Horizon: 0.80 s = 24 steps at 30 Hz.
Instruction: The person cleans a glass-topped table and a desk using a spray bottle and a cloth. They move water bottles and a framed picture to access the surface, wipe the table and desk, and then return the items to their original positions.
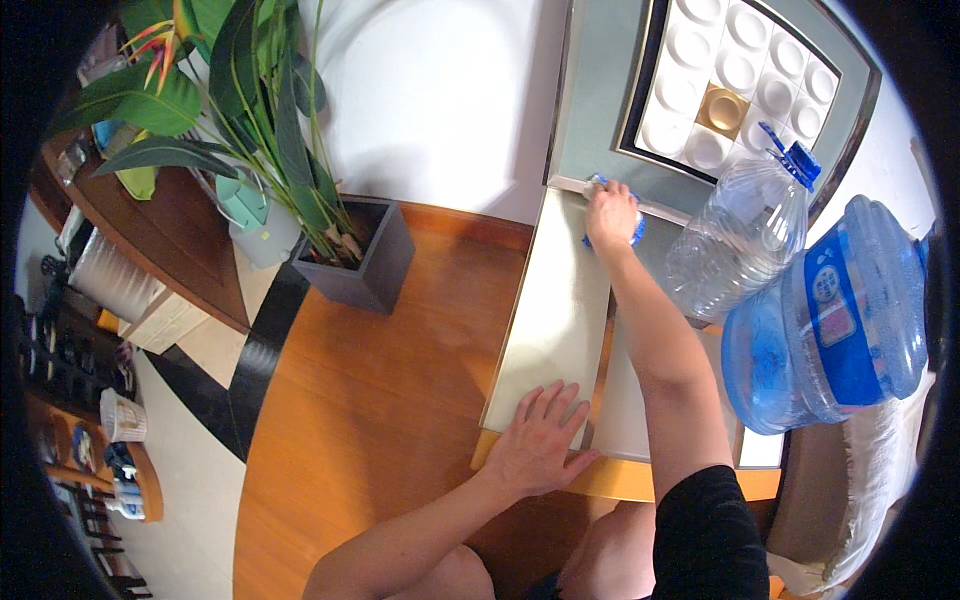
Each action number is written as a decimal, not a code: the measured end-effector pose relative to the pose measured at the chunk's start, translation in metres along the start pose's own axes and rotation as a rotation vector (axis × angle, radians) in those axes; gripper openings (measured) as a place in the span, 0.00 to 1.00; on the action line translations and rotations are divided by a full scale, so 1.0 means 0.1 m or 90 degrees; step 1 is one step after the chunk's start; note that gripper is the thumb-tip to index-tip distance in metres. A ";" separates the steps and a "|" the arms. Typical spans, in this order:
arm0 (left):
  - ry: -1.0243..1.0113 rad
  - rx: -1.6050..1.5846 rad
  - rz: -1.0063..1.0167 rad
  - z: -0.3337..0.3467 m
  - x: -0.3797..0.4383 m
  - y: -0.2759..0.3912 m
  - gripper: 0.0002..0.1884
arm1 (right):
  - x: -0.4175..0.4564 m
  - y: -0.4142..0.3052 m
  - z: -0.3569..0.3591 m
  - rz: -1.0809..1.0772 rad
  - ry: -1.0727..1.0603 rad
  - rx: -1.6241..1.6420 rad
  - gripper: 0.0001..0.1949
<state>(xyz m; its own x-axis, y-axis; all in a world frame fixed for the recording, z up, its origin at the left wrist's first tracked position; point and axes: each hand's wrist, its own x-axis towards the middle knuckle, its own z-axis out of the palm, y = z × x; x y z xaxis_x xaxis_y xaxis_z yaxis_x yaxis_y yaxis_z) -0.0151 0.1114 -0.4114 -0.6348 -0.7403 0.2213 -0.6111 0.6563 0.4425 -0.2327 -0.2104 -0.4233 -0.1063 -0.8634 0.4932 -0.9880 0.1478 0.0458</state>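
My right hand (611, 214) is reaching to the far end of a small wooden table with a pale glossy top (555, 300). It presses a crumpled blue-and-white cloth (639, 229) down there, mostly hidden under the fingers. The cloth lies against the lower edge of a large framed relief picture (600, 112), which stands at the back of the table. Fingers spread, my left hand (540, 442) rests flat on the table's near left corner, partly over the wooden edge (622, 476), and holds nothing.
Right of my forearm stand a clear plastic bottle (739, 232) with a blue cap and a large blue water jug (825, 322). A plant in a dark square pot (360, 262) is on the wooden floor (390, 390). A brown cabinet (150, 217) stands left.
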 end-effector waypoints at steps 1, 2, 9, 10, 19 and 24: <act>-0.005 -0.003 -0.002 -0.02 0.00 0.01 0.35 | 0.03 -0.12 0.00 -0.014 0.000 0.003 0.14; -0.010 -0.007 -0.003 -0.04 -0.01 0.01 0.34 | 0.05 -0.23 0.00 -0.025 -0.005 0.024 0.14; -0.004 0.003 0.001 -0.03 0.01 0.01 0.34 | 0.09 -0.62 -0.05 -0.045 -0.035 0.051 0.14; 0.001 0.005 0.002 -0.02 0.00 0.00 0.35 | 0.09 -0.63 -0.02 -0.048 -0.029 0.048 0.13; -0.002 0.016 0.000 0.00 0.00 0.01 0.36 | 0.05 -0.26 -0.07 -0.066 -0.061 -0.016 0.13; 0.011 0.012 0.003 0.01 0.00 0.01 0.36 | 0.01 0.36 -0.11 0.002 -0.106 -0.105 0.15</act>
<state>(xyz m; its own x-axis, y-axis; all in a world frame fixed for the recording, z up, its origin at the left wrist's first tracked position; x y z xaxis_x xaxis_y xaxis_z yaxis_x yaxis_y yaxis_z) -0.0161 0.1126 -0.4120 -0.6294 -0.7395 0.2388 -0.6172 0.6625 0.4245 -0.2670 -0.2007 -0.4114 -0.1405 -0.9283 0.3444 -0.9573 0.2161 0.1919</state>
